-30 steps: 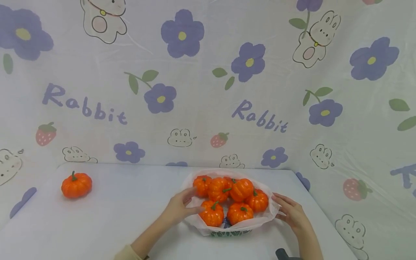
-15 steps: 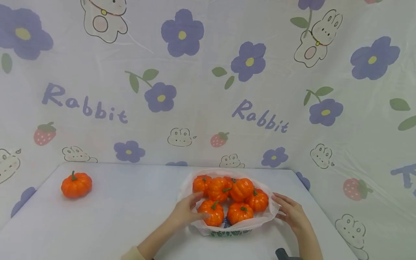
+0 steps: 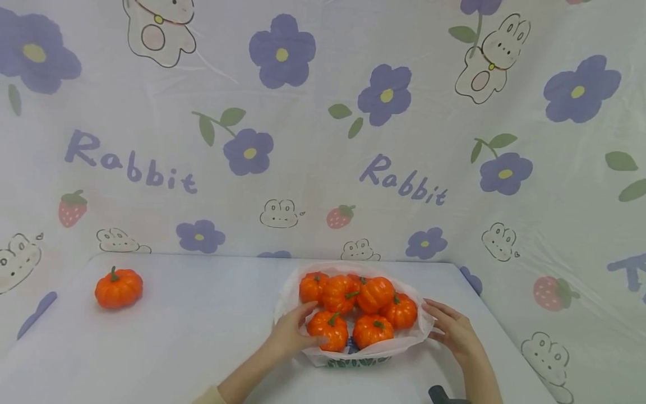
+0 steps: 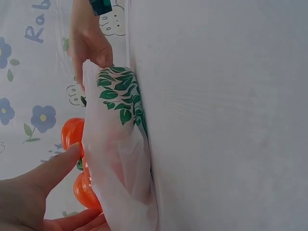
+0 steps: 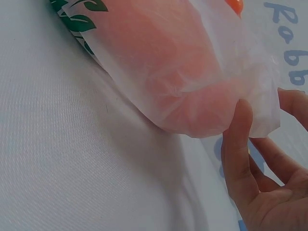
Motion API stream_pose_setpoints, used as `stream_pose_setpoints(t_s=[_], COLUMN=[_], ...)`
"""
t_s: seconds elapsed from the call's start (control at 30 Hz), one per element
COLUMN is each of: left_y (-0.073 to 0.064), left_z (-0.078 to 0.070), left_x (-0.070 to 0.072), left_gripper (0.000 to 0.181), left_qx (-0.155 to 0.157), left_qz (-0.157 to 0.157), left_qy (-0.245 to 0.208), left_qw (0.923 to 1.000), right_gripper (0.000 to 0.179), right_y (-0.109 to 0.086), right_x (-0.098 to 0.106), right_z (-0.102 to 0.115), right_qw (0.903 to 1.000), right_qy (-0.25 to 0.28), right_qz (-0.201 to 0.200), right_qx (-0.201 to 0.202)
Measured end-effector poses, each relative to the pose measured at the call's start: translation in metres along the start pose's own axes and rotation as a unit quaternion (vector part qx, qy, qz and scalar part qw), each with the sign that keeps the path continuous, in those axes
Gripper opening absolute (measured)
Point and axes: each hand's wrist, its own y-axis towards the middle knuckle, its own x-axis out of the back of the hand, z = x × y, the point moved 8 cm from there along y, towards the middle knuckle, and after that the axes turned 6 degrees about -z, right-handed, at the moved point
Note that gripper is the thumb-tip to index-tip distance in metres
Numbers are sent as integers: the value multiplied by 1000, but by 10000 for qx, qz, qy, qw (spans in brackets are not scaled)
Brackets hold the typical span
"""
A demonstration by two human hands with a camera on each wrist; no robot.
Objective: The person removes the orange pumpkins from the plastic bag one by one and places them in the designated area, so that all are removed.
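Several small orange pumpkins (image 3: 374, 295) with green stems lie in a thin, whitish plastic bag (image 3: 373, 350), its mouth spread wide. Green leaves are printed on the bag's lower front side (image 4: 120, 91). At the bag's left rim, my left hand (image 3: 290, 335) has its thumb and fingers spread around the near edge of the front-left pumpkin (image 3: 330, 332). Its thumb (image 4: 60, 166) reaches over that pumpkin, while some fingertips are hidden behind the bag in the left wrist view. My right hand (image 3: 456, 331) pinches the bag's right edge between thumb and fingers (image 5: 239, 127).
A lone orange pumpkin (image 3: 119, 288) sits at the far left of the white table (image 3: 202, 314). Behind the table hangs a curtain (image 3: 313, 140) printed with flowers and rabbits. A dark rounded object (image 3: 438, 394) shows at the bottom edge near the right forearm.
My left hand has moved right, from the bag's left rim further in over the front-left pumpkin. The right hand stays on the bag's edge, and the pumpkins keep their places.
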Motion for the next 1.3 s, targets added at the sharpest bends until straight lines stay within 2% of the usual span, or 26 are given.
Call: stream_pose_setpoints(t_s=[0.37, 0.7, 1.0, 1.3], left_y=[-2, 0, -3, -2], left_z=[4, 9, 9, 4], left_x=[-6, -9, -6, -3], left_gripper=[76, 76, 73, 72], left_qx=[-3, 91, 154, 66], left_qz=[166, 215, 196, 165], left_qy=[150, 170, 55, -3], left_qw=[9998, 9996, 9997, 9998], right_gripper=[64, 57, 68, 55], right_y=[-1, -3, -2, -1], right_x=[2, 4, 1, 3], right_z=[-1, 2, 0, 2], right_qw=[9999, 10000, 9999, 10000], right_qy=[-130, 4, -139, 77], right_qz=[-31, -5, -48, 8], right_qx=[-28, 34, 18, 50])
